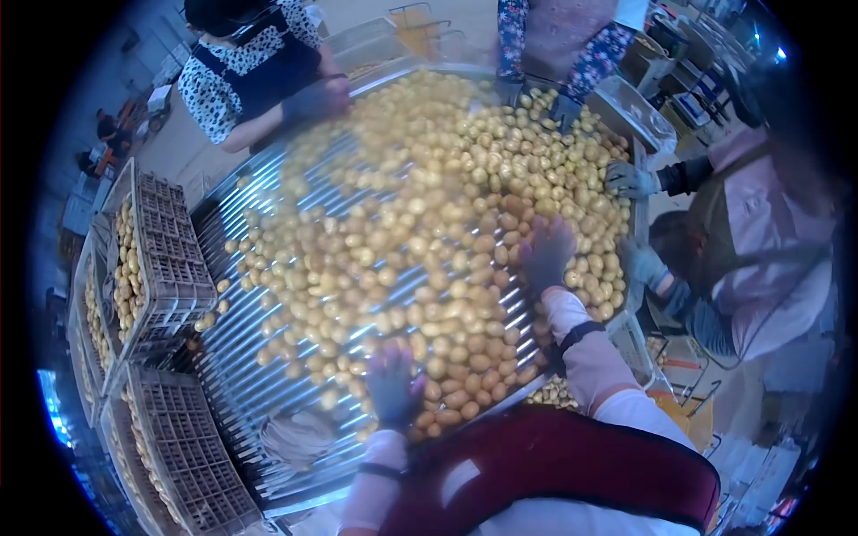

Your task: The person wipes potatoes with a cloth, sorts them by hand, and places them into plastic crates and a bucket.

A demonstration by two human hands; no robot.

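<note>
Small yellow-brown potatoes [465,308] lie spread over a slatted metal sorting table [234,335]. My left hand [393,386], in a dark grey glove with pinkish fingertips, rests among the potatoes by the near edge. Its fingers are stretched out and seem to hold nothing. Farther right and higher up, my right hand [548,255] wears a similar glove. It lies against the thicker heap with its fingers apart, palm turned down. Potatoes under both palms are hidden. Some of the potatoes in the middle look blurred.
Plastic crates [174,259] of potatoes line the left side. A crumpled grey cloth [298,438] lies on the near left slats. Co-workers stand around: one at far left [255,76], one at the far side [563,45], and another at right whose gloved hand [631,180] touches the heap.
</note>
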